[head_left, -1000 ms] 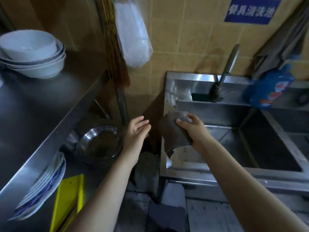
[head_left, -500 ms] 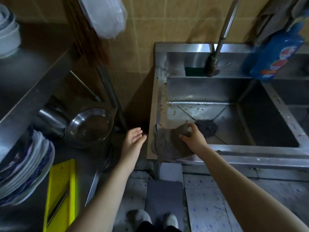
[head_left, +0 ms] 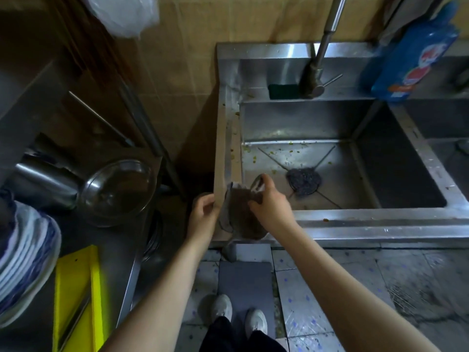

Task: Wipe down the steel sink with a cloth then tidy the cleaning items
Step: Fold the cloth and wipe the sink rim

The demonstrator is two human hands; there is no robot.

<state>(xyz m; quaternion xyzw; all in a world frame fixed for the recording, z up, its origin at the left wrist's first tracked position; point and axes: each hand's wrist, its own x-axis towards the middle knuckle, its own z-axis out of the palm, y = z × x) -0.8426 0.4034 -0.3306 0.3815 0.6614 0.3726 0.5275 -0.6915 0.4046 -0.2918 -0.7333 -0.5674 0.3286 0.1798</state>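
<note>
Fingers [head_left: 266, 182] of right hand [head_left: 273, 205] pinch one cloth [head_left: 241, 217] (left hand [head_left: 203, 218] curled, hold unclear).

- Left hand [head_left: 203, 217]: bare, with the fingers and thumb uncovered
- Right hand [head_left: 272, 207]: bare, built the same as the left, with uncovered fingers
- Left forearm [head_left: 162, 288]: bare along its whole visible length, from the wrist to the lower frame edge
- Right forearm [head_left: 337, 275]: bare in the same way, from the wrist to the lower right frame edge
- Trousers [head_left: 228, 336]: dark, black-looking fabric; two legs show at the lower frame edge, and the hems fall over the shoe tops
- Left shoe [head_left: 222, 309]: pale, off-white to light grey, with a rounded toe and a low trainer-type profile; lacing detail is too blurred to tell
- Right shoe [head_left: 256, 321]: matches the left in colour and shape
</note>
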